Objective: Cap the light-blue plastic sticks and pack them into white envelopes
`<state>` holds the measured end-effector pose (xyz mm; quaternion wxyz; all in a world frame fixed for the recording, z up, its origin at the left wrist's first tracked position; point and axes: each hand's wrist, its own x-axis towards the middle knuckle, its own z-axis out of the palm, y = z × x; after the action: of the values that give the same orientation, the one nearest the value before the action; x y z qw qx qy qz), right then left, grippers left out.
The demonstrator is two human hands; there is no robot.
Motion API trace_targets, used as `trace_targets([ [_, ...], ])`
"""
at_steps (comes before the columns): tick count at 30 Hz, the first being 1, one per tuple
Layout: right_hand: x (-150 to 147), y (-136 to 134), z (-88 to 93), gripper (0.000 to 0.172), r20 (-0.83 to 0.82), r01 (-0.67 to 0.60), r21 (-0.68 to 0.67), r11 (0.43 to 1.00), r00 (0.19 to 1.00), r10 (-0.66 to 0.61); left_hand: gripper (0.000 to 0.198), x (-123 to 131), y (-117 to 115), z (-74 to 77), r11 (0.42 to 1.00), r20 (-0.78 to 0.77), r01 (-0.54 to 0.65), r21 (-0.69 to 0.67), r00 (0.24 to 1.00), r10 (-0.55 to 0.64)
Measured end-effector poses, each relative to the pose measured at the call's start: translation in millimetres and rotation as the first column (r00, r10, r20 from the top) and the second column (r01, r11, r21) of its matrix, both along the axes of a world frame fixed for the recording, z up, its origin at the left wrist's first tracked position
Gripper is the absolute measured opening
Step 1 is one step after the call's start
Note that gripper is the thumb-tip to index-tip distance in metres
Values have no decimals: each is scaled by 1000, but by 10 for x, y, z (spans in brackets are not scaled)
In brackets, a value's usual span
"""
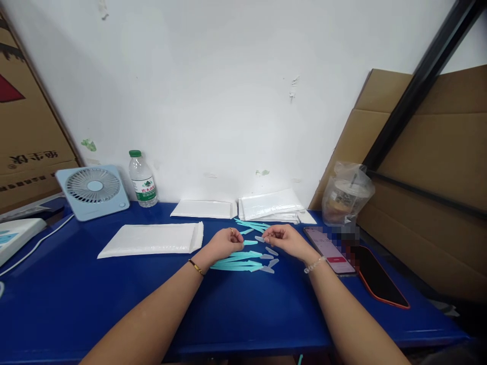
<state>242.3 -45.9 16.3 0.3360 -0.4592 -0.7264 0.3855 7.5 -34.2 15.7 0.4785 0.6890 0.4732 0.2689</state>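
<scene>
My left hand (222, 243) is closed, its fingertips pinching a turquoise eyebrow razor (250, 243) whose end points to the right. Opposite it, my right hand (289, 240) pinches a small translucent blade cap (259, 239). A short gap separates the cap from the razor. Below the hands, several more turquoise razors (236, 265) lie side by side on the blue table (243, 314). Loose translucent caps (271, 251) are scattered near their right ends. Another group of razors (253, 224) lies behind the hands.
White padded envelopes (152, 240) lie at left, with a stack (272, 205) by the wall. A blue fan (93, 191) and a water bottle (143, 182) stand back left. On the right are two phones (331, 251) (380, 279) and a bagged drink cup (344, 195).
</scene>
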Motion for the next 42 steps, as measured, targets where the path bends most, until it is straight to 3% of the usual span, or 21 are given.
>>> trace_targets([
  [9,-17,-3,-2,35,-3,-6,-21,1000,1000,6,18,-2,32,-36,999,31,15,33,999,-16],
  [17,9,13,8,30,-276,40,-47,998,960,-52,17,-9,57,-57,999,57,-5,53,998,2],
  [21,11,28,-14,36,-163,36,-13,999,986,-38,18,-22,59,-54,996,47,12,88,999,-17],
  [26,-4,21,-4,31,16,77,149,986,997,-81,18,-47,88,-123,964,-33,24,264,999,-16],
  [31,-6,27,-79,43,-2,2,-48,999,1000,-2,17,-51,84,-149,940,-116,36,340,993,4],
  [42,-123,-24,-49,37,68,-75,-56,996,995,79,13,-23,17,-84,926,-163,57,372,987,4],
])
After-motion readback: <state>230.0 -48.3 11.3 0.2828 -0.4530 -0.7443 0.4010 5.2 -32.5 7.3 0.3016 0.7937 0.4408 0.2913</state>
